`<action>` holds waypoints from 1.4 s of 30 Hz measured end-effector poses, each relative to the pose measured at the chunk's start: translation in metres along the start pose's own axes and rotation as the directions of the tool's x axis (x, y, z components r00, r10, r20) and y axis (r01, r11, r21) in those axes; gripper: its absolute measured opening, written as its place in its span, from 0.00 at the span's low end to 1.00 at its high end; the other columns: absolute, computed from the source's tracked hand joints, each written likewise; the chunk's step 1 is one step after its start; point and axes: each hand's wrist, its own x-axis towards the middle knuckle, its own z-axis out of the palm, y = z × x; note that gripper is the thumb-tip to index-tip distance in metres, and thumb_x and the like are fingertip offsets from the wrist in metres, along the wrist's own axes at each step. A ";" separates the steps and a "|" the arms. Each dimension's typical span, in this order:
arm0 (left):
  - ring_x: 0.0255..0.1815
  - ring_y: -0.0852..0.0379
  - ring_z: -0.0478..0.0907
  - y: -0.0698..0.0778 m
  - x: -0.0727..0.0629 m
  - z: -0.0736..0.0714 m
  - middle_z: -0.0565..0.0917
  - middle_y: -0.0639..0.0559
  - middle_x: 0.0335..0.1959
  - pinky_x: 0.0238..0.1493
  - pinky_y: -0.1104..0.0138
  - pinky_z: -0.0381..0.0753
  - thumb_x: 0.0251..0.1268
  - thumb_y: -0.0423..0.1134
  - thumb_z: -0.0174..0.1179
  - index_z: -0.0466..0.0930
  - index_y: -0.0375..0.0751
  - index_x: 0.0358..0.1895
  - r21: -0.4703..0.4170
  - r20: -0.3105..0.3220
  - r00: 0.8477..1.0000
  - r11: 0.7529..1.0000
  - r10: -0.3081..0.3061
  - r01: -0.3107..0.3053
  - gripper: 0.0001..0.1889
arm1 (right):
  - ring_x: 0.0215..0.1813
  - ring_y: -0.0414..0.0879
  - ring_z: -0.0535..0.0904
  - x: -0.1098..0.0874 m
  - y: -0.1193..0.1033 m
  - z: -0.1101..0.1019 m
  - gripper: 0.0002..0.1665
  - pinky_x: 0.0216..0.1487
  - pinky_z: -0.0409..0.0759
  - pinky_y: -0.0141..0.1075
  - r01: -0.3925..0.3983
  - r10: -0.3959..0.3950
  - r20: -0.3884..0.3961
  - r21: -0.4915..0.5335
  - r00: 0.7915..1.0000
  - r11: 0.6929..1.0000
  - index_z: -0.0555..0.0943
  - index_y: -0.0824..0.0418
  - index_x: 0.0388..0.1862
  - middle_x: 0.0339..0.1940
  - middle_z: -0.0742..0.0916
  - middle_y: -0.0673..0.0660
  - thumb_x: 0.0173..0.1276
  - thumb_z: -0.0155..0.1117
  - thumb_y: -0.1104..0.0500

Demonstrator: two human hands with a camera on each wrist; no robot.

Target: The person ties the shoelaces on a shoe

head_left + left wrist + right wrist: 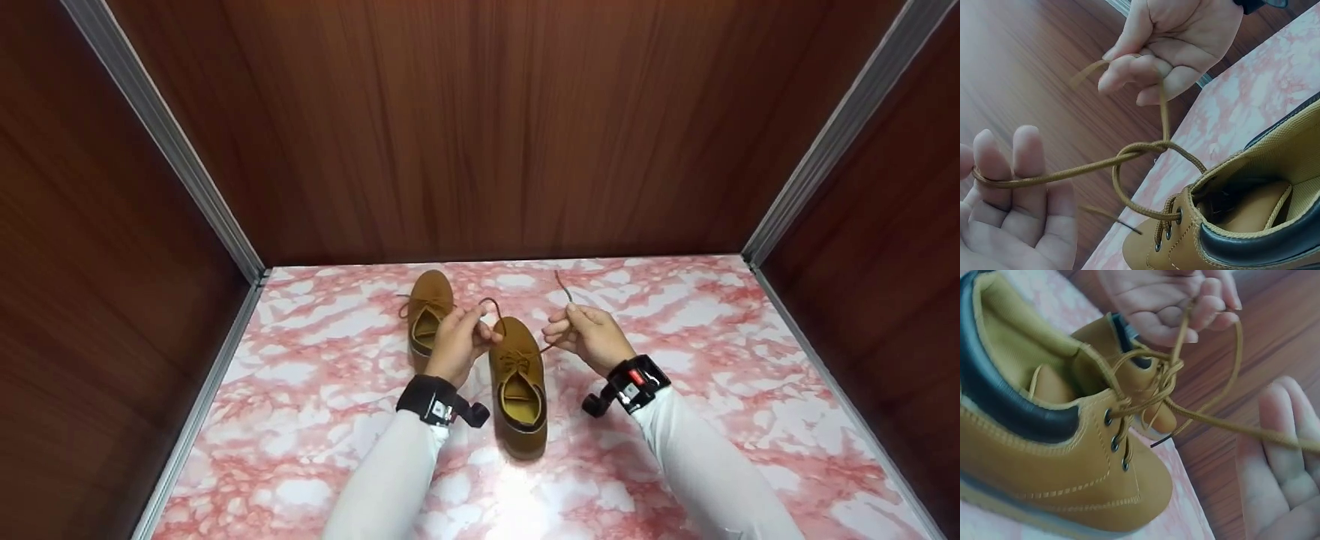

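Observation:
A tan lace-up shoe (517, 360) with a dark padded collar stands between the two hands, toe pointing away. Its brown lace (1089, 166) crosses over itself in a loose half knot above the eyelets. My left hand (459, 341) pinches one end of the lace, which bends round in a loop with its dark tip hanging free. To the right of the shoe, my right hand (596, 337) holds the other end between thumb and fingers; the lace's tip sticks up past them. Both lengths run off the knot to either side.
A matching tan shoe (431, 289) stands to the left and farther back, partly behind the left hand, its lace end lying out to its left. The tabletop (300, 435) has a red and white marbled pattern. Wood-grain panels (480, 135) wall the back and both sides.

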 end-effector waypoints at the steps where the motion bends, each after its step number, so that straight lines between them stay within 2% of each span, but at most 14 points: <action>1: 0.25 0.59 0.83 0.000 0.000 0.000 0.76 0.56 0.21 0.42 0.63 0.86 0.85 0.40 0.48 0.73 0.40 0.47 -0.012 -0.005 1.000 1.000 -0.001 0.001 0.08 | 0.38 0.44 0.90 0.000 0.000 0.000 0.22 0.53 0.89 0.39 -0.005 0.004 0.006 0.027 1.000 1.000 0.78 0.66 0.48 0.32 0.93 0.51 0.89 0.39 0.53; 4: 0.22 0.59 0.82 -0.001 0.000 -0.001 0.73 0.56 0.18 0.39 0.63 0.86 0.86 0.41 0.45 0.71 0.44 0.45 -0.037 -0.012 1.000 0.999 0.001 -0.001 0.08 | 0.31 0.42 0.87 0.000 0.002 0.000 0.22 0.51 0.89 0.41 -0.001 -0.001 0.024 0.084 1.000 0.996 0.77 0.62 0.45 0.25 0.89 0.50 0.88 0.40 0.50; 7: 0.19 0.59 0.79 -0.004 -0.002 -0.001 0.70 0.57 0.14 0.37 0.64 0.88 0.87 0.42 0.42 0.70 0.45 0.43 -0.040 -0.002 1.000 0.999 0.002 -0.002 0.10 | 0.21 0.39 0.73 0.000 0.002 0.003 0.21 0.44 0.84 0.37 0.023 -0.028 0.058 0.091 0.998 0.996 0.77 0.58 0.44 0.16 0.76 0.45 0.88 0.41 0.48; 9: 0.16 0.60 0.77 -0.005 -0.003 -0.001 0.67 0.58 0.12 0.35 0.64 0.88 0.87 0.42 0.41 0.69 0.44 0.43 -0.030 0.012 1.000 1.000 0.002 -0.002 0.10 | 0.20 0.39 0.63 0.000 0.003 0.005 0.20 0.39 0.77 0.35 0.037 -0.043 0.080 0.076 0.996 0.996 0.78 0.57 0.45 0.15 0.68 0.45 0.88 0.41 0.48; 12: 0.15 0.61 0.72 -0.008 -0.004 -0.002 0.66 0.58 0.12 0.33 0.65 0.88 0.87 0.41 0.41 0.68 0.44 0.42 -0.009 0.026 1.000 1.000 -0.001 0.002 0.10 | 0.22 0.40 0.57 -0.001 0.001 0.009 0.20 0.36 0.70 0.35 0.016 -0.022 0.096 0.056 0.995 0.998 0.80 0.57 0.48 0.17 0.62 0.45 0.89 0.40 0.51; 16: 0.15 0.63 0.67 -0.010 -0.003 -0.002 0.65 0.58 0.15 0.30 0.66 0.85 0.86 0.41 0.43 0.68 0.45 0.40 -0.003 0.019 1.000 1.000 0.001 -0.001 0.10 | 0.25 0.42 0.60 -0.001 -0.001 0.009 0.18 0.37 0.73 0.35 -0.014 0.014 0.096 0.001 0.995 1.000 0.78 0.63 0.54 0.20 0.64 0.47 0.87 0.39 0.60; 19: 0.14 0.63 0.64 -0.012 -0.002 -0.003 0.65 0.58 0.16 0.29 0.66 0.82 0.85 0.41 0.44 0.68 0.43 0.41 -0.014 0.010 1.000 1.000 0.004 -0.004 0.10 | 0.27 0.41 0.71 0.000 0.000 0.007 0.18 0.40 0.80 0.35 0.011 -0.008 0.093 -0.037 0.996 0.999 0.76 0.68 0.58 0.20 0.74 0.47 0.87 0.39 0.61; 23: 0.15 0.63 0.64 -0.014 -0.001 -0.003 0.64 0.58 0.17 0.29 0.65 0.79 0.85 0.40 0.44 0.68 0.42 0.41 -0.033 0.006 1.000 0.999 -0.005 0.005 0.09 | 0.31 0.41 0.84 0.000 0.001 0.006 0.20 0.43 0.86 0.35 0.034 -0.033 0.060 -0.008 0.998 0.999 0.79 0.67 0.50 0.24 0.87 0.49 0.89 0.40 0.57; 26: 0.16 0.63 0.63 -0.015 -0.001 -0.002 0.63 0.58 0.17 0.29 0.66 0.77 0.85 0.40 0.43 0.67 0.42 0.41 -0.047 0.005 1.000 0.999 -0.019 0.019 0.09 | 0.32 0.42 0.87 0.001 0.000 0.007 0.22 0.44 0.88 0.36 0.031 -0.033 0.046 0.042 0.998 0.999 0.80 0.61 0.43 0.26 0.90 0.50 0.89 0.41 0.54; 29: 0.16 0.63 0.63 -0.016 -0.002 -0.002 0.63 0.58 0.17 0.29 0.67 0.76 0.84 0.40 0.43 0.67 0.42 0.41 -0.051 0.000 1.000 0.998 -0.024 0.024 0.09 | 0.29 0.41 0.85 0.001 -0.002 0.012 0.22 0.47 0.88 0.38 0.032 -0.035 0.039 0.087 0.999 0.996 0.79 0.58 0.41 0.23 0.88 0.49 0.88 0.42 0.50; 33: 0.17 0.63 0.64 -0.018 -0.002 -0.002 0.63 0.58 0.18 0.29 0.67 0.76 0.84 0.39 0.43 0.67 0.42 0.40 -0.043 -0.005 1.000 0.999 -0.017 0.017 0.09 | 0.23 0.40 0.75 0.002 -0.008 0.025 0.21 0.44 0.86 0.37 0.055 -0.059 0.034 0.106 0.998 0.993 0.78 0.57 0.42 0.17 0.79 0.48 0.88 0.41 0.48; 36: 0.18 0.62 0.64 -0.020 -0.002 -0.001 0.64 0.57 0.19 0.29 0.68 0.76 0.84 0.39 0.43 0.67 0.42 0.39 -0.041 -0.011 1.000 0.999 -0.008 0.007 0.09 | 0.21 0.40 0.69 0.004 -0.016 0.037 0.21 0.39 0.81 0.35 0.081 -0.086 0.044 0.105 0.995 0.991 0.78 0.56 0.41 0.15 0.74 0.47 0.88 0.40 0.49; 42: 0.19 0.62 0.65 -0.022 -0.003 0.003 0.65 0.57 0.19 0.30 0.67 0.78 0.83 0.36 0.43 0.69 0.44 0.37 -0.055 -0.017 1.000 0.998 0.005 -0.006 0.10 | 0.21 0.39 0.66 0.008 -0.029 0.055 0.22 0.35 0.75 0.33 0.133 -0.140 0.052 0.121 0.989 0.984 0.79 0.57 0.41 0.16 0.70 0.45 0.87 0.42 0.48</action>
